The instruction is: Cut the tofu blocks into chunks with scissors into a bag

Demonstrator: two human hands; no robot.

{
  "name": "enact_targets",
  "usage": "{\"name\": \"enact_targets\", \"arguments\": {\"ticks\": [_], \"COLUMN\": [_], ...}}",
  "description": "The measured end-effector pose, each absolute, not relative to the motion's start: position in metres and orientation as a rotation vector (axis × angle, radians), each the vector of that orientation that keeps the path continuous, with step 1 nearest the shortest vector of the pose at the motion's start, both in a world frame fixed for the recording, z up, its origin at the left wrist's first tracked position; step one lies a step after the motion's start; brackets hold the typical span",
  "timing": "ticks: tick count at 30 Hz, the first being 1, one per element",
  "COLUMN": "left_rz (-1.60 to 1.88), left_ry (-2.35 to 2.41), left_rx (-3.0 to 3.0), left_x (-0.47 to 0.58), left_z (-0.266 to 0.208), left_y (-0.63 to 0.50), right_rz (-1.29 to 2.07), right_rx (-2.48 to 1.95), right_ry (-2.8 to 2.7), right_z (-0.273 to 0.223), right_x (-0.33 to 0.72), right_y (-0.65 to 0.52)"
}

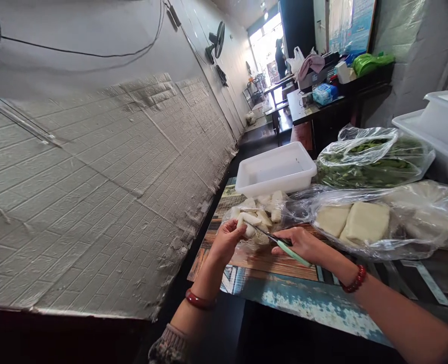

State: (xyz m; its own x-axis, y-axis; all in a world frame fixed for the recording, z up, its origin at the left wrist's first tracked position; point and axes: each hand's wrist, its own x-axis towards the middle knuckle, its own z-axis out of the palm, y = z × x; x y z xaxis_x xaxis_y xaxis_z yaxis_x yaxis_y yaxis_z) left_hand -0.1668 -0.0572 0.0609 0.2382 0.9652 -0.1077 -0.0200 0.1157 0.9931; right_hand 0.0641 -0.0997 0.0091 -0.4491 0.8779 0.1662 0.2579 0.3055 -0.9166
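Observation:
My left hand (229, 236) pinches a soft white tofu-like piece (248, 219) between thumb and fingers. Scissors (289, 251) with a pale green handle are gripped in my right hand (298, 243), and their dark blades reach to that piece. Whether the blades are parted is too small to tell. Just beyond and under my hands, a pile of white pieces (275, 203) lies on clear plastic. To the right of my right hand, pale square blocks (367, 222) rest inside a clear plastic bag (416, 230).
A white plastic tub (277, 186) stands behind the pile. Leafy greens (367, 167) fill a clear bag at the right, near white containers (447, 121). A brick-patterned wall (95, 212) runs along the left. Farther back is a cluttered table (303, 114); a person (280, 58) stands near the doorway.

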Motion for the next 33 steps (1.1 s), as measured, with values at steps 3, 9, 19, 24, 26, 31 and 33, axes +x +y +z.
{"name": "enact_targets", "arguments": {"ticks": [3, 9, 19, 24, 26, 31, 33], "left_rz": [0.979, 1.042, 1.061, 1.000, 0.966, 0.914, 0.919], "left_ry": [1.046, 1.008, 0.979, 1.012, 1.034, 1.054, 1.069], "left_rx": [1.166, 1.126, 1.103, 1.238, 1.311, 1.380, 1.368], "left_x": [-0.170, -0.171, -0.160, -0.159, -0.159, -0.159, -0.161], "left_z": [0.060, 0.058, 0.063, 0.058, 0.056, 0.057, 0.059], "left_y": [-0.058, -0.058, -0.058, -0.058, -0.058, -0.058, -0.057], "right_rz": [1.166, 1.114, 1.182, 1.179, 1.180, 1.145, 1.146], "right_rx": [-0.977, -1.097, -1.166, -1.156, -1.161, -1.139, -1.118], "right_ry": [-1.868, -1.934, -2.065, -2.019, -1.996, -1.952, -1.935], "right_z": [0.011, 0.016, 0.034, 0.032, 0.029, 0.020, 0.016], "right_x": [0.062, 0.064, 0.075, 0.073, 0.071, 0.066, 0.063], "right_y": [-0.101, -0.102, -0.106, -0.106, -0.105, -0.103, -0.102]}}
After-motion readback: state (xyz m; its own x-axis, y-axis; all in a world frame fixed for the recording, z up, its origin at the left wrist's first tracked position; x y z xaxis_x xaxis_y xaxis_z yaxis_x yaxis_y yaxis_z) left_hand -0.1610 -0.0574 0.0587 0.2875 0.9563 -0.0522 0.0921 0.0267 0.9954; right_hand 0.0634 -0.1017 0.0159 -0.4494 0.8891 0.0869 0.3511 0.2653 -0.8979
